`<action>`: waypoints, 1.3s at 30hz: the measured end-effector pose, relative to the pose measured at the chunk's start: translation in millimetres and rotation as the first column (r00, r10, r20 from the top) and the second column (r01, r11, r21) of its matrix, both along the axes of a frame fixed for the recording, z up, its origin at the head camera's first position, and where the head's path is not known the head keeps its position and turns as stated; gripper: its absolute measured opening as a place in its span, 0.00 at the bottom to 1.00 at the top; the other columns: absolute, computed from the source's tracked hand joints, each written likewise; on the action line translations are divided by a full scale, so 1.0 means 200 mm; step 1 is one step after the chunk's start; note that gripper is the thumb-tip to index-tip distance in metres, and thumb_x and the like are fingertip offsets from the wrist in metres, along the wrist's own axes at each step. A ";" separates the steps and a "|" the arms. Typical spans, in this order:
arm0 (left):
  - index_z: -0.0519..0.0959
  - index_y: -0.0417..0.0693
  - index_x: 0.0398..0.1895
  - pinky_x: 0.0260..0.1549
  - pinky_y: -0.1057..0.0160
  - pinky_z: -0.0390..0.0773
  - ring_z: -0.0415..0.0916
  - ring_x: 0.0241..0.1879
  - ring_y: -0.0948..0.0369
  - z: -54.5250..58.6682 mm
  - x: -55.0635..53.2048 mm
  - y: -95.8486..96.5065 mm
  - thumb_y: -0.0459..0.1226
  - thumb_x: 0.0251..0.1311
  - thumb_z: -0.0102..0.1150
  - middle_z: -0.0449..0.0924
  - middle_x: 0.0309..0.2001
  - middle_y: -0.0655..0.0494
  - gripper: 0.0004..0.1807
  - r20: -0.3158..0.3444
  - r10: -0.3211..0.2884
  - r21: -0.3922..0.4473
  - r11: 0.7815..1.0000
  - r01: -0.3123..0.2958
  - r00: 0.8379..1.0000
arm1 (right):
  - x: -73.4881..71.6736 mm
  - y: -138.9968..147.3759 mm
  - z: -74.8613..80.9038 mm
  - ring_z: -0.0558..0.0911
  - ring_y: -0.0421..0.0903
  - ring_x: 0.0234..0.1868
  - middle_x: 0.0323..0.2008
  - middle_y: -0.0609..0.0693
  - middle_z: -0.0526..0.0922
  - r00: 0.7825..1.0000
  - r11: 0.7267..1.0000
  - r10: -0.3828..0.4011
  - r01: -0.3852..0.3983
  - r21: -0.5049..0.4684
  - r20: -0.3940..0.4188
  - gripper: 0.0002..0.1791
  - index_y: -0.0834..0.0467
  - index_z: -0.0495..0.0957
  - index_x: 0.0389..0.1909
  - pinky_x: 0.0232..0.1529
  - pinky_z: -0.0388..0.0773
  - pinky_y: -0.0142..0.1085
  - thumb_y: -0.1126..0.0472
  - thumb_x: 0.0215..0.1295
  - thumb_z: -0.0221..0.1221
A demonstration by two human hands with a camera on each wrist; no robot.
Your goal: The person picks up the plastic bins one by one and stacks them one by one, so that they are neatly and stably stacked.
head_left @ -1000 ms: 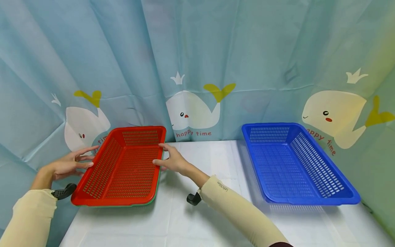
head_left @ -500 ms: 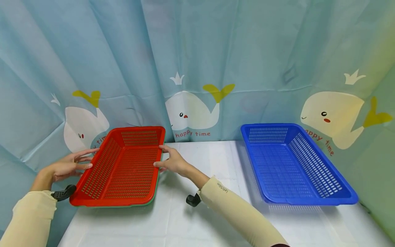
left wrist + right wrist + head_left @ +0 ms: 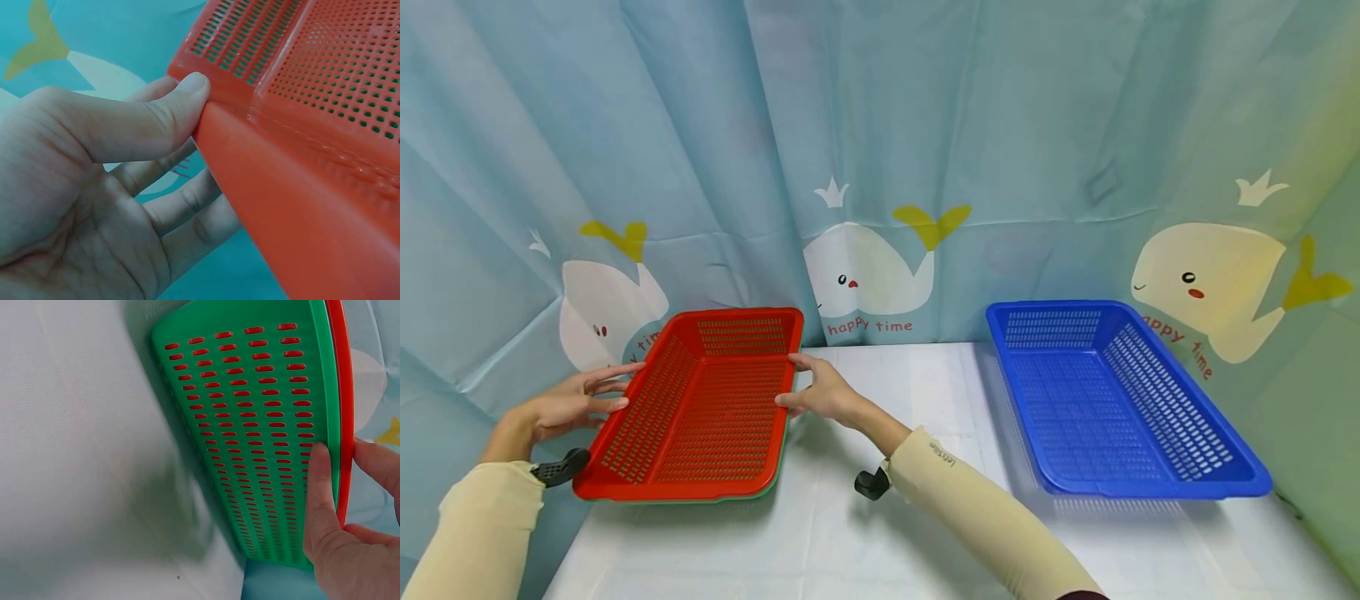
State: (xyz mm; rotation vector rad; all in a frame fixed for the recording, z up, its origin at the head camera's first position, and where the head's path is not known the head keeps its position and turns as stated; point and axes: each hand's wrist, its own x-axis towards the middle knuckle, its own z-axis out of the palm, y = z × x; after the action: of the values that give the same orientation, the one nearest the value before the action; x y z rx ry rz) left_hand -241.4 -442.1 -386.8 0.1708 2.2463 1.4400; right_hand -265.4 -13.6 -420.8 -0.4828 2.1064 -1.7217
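A red perforated plastic basket (image 3: 730, 417) sits nested inside a green one (image 3: 250, 365) at the left of the table. My left hand (image 3: 568, 404) pinches the red basket's left rim, thumb on top and fingers spread beneath, as the left wrist view shows. On the opposite side, my right hand (image 3: 829, 392) grips the stacked rims. In the right wrist view, one finger (image 3: 322, 494) lies along the green basket's outer wall while others reach the red rim. Both baskets hold nothing. Most of the green basket is hidden beneath the red one in the head view.
A blue perforated basket (image 3: 1075, 400) stands at the right of the white-covered table (image 3: 880, 550), with a pale perforated edge (image 3: 1120, 505) showing beneath it. Behind hangs a light blue curtain (image 3: 880, 125) printed with whales. Each wrist carries a small black device.
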 end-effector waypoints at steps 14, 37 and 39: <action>0.47 0.43 0.83 0.55 0.44 0.81 0.69 0.64 0.49 0.00 0.00 0.07 0.36 0.73 0.59 0.43 0.78 0.26 0.43 -0.023 -0.009 -0.050 0.999 0.008 1.000 | 0.01 0.08 0.01 0.90 0.53 0.34 0.70 0.57 0.68 1.000 1.000 -0.002 0.002 0.012 -0.005 0.45 0.57 0.62 0.78 0.54 0.82 0.38 0.64 0.62 0.72; 0.49 0.47 0.84 0.47 0.46 0.85 0.76 0.57 0.49 -0.02 0.02 0.32 0.37 0.71 0.63 0.54 0.75 0.29 0.45 -0.026 0.002 0.000 1.000 -0.002 1.000 | 0.03 0.36 0.06 0.90 0.54 0.35 0.66 0.60 0.69 0.997 0.995 0.062 -0.059 0.085 -0.043 0.45 0.62 0.57 0.79 0.69 0.71 0.49 0.65 0.65 0.70; 0.49 0.47 0.84 0.47 0.46 0.85 0.77 0.57 0.49 -0.03 0.02 0.34 0.36 0.71 0.63 0.54 0.75 0.29 0.45 -0.025 -0.004 0.011 1.000 0.005 1.000 | 0.03 0.39 0.07 0.90 0.55 0.35 0.67 0.61 0.69 0.997 0.994 0.069 -0.065 0.091 -0.042 0.45 0.63 0.57 0.79 0.69 0.70 0.50 0.65 0.65 0.69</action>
State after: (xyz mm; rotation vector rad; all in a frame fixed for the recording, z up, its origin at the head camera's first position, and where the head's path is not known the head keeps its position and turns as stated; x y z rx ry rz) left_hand -238.3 -373.5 -392.4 0.1979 2.2564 1.4559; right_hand -258.9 64.4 -407.4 -0.5645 2.1624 -1.5859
